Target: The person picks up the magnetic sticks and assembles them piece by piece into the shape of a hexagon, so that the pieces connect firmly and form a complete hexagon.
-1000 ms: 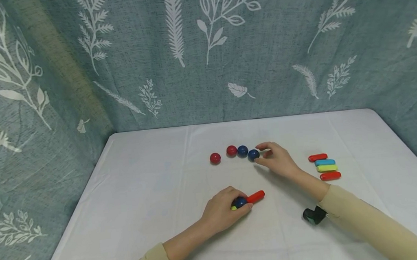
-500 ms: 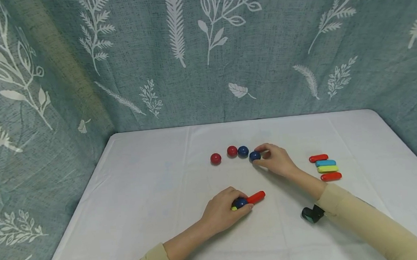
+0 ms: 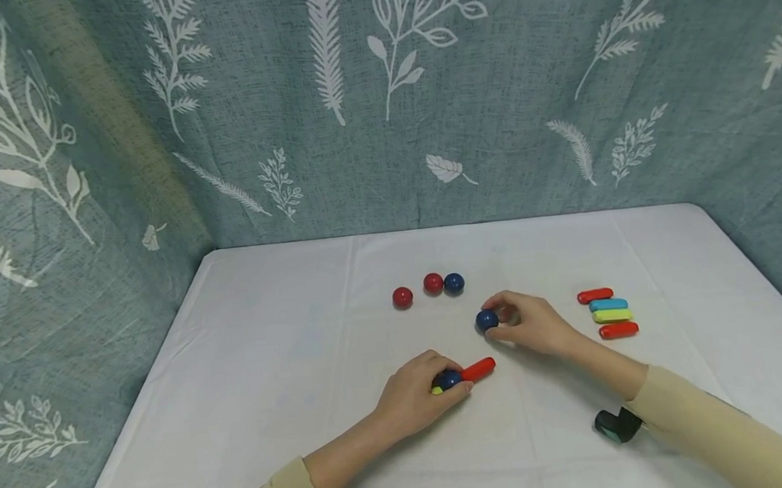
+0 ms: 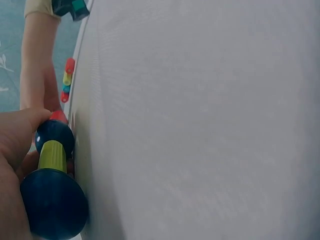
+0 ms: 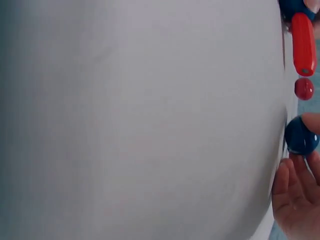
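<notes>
My left hand [image 3: 417, 397] grips a joined piece of balls and rods low over the white table. A blue ball [image 3: 448, 380] sits between the fingers and thumb, with a red rod [image 3: 479, 369] sticking out to the right. In the left wrist view, a yellow-green rod [image 4: 52, 156] links that ball to a second blue ball [image 4: 54, 204]. Thumb and fingertips of my right hand [image 3: 534, 325] pinch a separate blue ball [image 3: 487, 320], up and to the right of the red rod's free end.
Farther back on the table [image 3: 268, 345] lie a red ball [image 3: 402, 297], another red ball [image 3: 432, 283] and a blue ball [image 3: 454, 283] beside it. To the right, red, blue and yellow-green rods [image 3: 613, 316] lie in a stack-like row. A patterned curtain [image 3: 372, 176] hangs behind.
My right hand has taken the blue ball away from the back row and brought it nearer, slightly to the right. The left hand and its joined piece have stayed in place.
</notes>
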Demonstrator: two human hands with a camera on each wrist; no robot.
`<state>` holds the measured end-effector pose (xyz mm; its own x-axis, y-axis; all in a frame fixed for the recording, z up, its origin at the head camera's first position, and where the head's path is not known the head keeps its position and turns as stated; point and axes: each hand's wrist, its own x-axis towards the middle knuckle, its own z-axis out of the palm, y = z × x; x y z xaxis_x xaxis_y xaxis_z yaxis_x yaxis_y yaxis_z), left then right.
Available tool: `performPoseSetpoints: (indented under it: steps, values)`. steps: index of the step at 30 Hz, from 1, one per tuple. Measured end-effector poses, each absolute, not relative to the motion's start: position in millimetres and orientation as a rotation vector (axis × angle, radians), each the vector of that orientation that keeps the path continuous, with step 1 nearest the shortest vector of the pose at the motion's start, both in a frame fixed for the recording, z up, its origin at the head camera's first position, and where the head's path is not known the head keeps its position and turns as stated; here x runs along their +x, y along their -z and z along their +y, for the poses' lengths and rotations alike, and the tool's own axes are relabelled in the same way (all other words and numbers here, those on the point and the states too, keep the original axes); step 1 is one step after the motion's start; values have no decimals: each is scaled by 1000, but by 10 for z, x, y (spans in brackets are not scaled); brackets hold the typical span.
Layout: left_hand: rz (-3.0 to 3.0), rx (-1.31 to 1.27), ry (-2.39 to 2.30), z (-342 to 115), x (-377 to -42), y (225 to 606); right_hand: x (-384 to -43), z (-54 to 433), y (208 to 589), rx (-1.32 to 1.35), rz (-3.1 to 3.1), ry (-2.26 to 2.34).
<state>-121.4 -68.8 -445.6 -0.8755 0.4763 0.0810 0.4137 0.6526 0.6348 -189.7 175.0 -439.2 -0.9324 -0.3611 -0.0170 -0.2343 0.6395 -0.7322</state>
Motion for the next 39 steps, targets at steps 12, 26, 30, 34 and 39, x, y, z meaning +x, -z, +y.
performPoseSetpoints:
  steps: [12,26,30,34,39]
  values:
    - [2773,735,-1045,-701,-1223,4466,-1626,1924,4396,-772,2602,1177]
    - [2796,807,-951,-733,-1284,4367,-1560,1901,4411,-820,2463,1260]
    - [2810,827,-973,-636,-1290,4299,-1559,1877,4414,-837,2441,1263]
    - [2789,782,-1010,-472,-1285,4276,-1563,1852,4413,-843,2436,1263]
    - [2787,741,-955,-309,-1268,4327,-1558,1868,4410,-829,2440,1244]
